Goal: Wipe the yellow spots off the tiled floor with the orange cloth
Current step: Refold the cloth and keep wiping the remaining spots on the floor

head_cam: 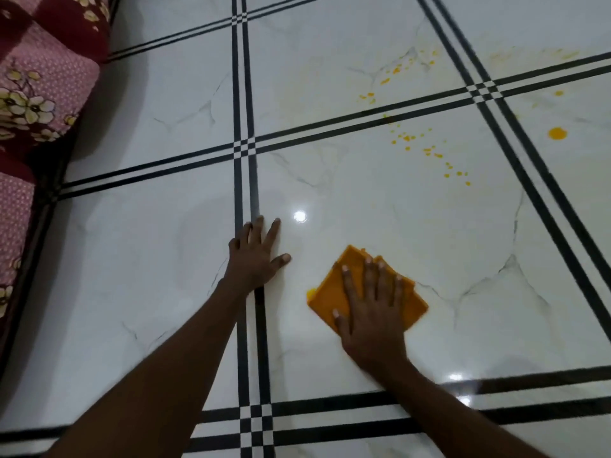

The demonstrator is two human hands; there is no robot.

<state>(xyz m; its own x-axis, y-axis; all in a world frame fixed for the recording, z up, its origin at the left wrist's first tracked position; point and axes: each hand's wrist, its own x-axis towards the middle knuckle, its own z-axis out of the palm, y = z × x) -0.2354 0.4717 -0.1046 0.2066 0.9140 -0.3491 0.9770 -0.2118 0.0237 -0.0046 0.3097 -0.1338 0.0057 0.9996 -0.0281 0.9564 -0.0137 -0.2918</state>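
A folded orange cloth (334, 292) lies flat on the white tiled floor (429, 242) near the middle of a tile. My right hand (373, 309) presses down on it, palm flat and fingers spread. My left hand (256, 256) rests flat on the floor to the left of the cloth, across a black tile line, holding nothing. Small yellow spots (429, 153) trail diagonally across the same tile, well beyond the cloth. More yellow spots (393, 72) dot the tile behind it. One larger yellow spot (557, 133) sits on the tile to the right.
Double black lines (246, 150) border the glossy tiles. A bed or sofa with a dark red and pink floral cover (36, 94) runs along the left edge. Faint yellowish smears (529, 54) mark the far right tile.
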